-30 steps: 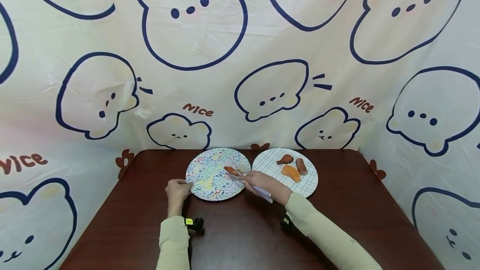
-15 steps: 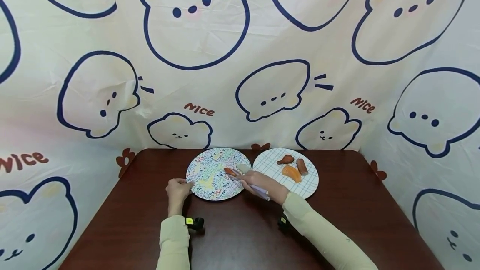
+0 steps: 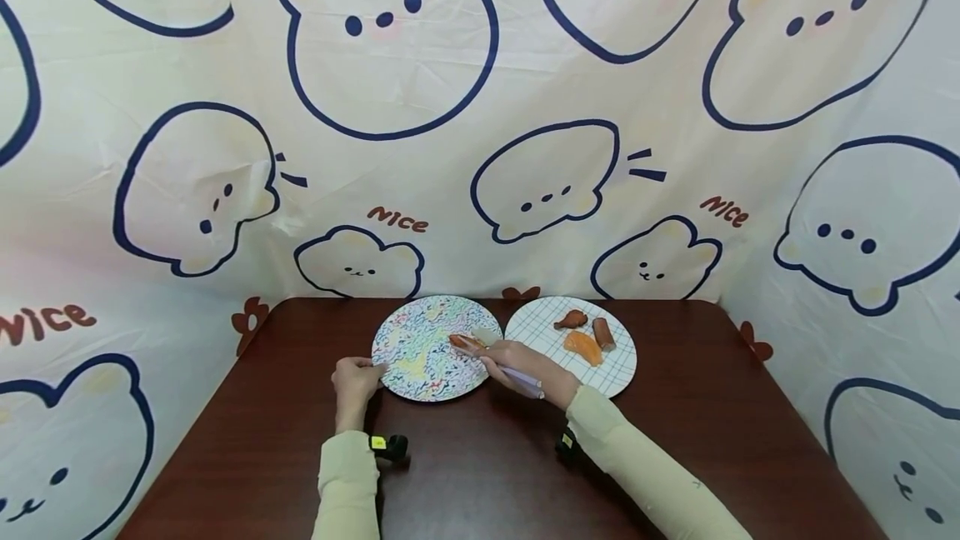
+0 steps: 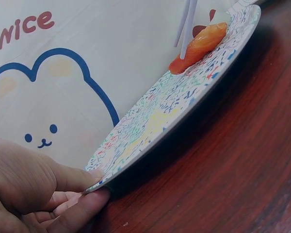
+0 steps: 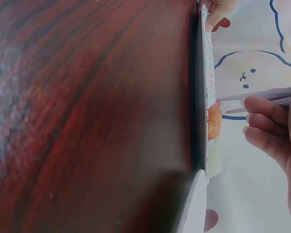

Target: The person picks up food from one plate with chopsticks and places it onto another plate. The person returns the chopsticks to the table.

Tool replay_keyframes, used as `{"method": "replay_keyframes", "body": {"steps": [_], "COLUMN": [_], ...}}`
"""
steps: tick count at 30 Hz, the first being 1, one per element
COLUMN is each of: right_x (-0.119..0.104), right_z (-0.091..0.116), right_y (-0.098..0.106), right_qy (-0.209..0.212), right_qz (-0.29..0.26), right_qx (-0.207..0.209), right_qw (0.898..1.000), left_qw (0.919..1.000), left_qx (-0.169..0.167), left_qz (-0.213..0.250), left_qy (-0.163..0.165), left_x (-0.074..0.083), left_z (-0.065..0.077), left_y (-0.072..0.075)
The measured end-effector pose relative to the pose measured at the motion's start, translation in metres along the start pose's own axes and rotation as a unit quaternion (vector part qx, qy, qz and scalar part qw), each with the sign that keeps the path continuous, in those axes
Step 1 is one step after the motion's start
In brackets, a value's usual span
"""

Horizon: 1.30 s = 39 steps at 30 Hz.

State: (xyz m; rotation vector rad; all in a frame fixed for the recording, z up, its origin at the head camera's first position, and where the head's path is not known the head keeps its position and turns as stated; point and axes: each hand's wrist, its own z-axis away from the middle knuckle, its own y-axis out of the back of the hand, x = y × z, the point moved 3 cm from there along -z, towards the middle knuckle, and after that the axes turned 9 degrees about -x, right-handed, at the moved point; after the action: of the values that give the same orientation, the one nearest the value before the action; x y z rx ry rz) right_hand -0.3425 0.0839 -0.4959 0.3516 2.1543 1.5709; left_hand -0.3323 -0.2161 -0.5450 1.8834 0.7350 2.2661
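The left hand (image 3: 356,382) pinches the edge of the speckled plate (image 3: 416,348). The right hand (image 3: 527,359) holds two chopsticks (image 4: 188,31), with their tips at the orange food (image 4: 203,46) (it looks shiny) on that plate. The checked plate (image 3: 531,327) sits beside it.

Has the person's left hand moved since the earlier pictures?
No, not visibly in any direction: judged against the table, the left hand stays put, pinching the speckled plate.

Two plates (image 3: 427,350) rest on the brown table (image 3: 472,473).
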Motion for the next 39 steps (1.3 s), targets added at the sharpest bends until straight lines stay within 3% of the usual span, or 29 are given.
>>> {"method": "replay_keyframes", "body": {"steps": [5, 14, 24, 30, 39], "right_x": [-0.001, -0.004, 0.009, 0.021, 0.050], "right_z": [0.006, 0.019, 0.042, 0.064, 0.112], "right_y": [0.005, 0.023, 0.040, 0.050, 0.070], "right_qy": [-0.018, -0.037, -0.080, -0.100, -0.189], "right_qz": [-0.036, -0.073, -0.102, -0.094, -0.109], "right_qx": [-0.004, 0.027, 0.041, 0.085, 0.116], "right_qw": [0.999, 0.996, 0.991, 0.987, 0.969], "left_qw": [1.0000, 1.0000, 1.0000, 0.9999, 1.0000], "left_qx": [0.004, -0.005, 0.000, 0.005, -0.004], "left_qz": [0.001, 0.006, 0.003, 0.000, 0.002], "left_qy": [-0.004, -0.004, -0.008, -0.009, -0.007], "left_x": [0.001, 0.001, 0.001, 0.001, 0.002], "left_z": [0.000, 0.000, 0.000, 0.000, -0.001], "left_y": [0.000, 0.001, 0.001, 0.000, -0.002]}}
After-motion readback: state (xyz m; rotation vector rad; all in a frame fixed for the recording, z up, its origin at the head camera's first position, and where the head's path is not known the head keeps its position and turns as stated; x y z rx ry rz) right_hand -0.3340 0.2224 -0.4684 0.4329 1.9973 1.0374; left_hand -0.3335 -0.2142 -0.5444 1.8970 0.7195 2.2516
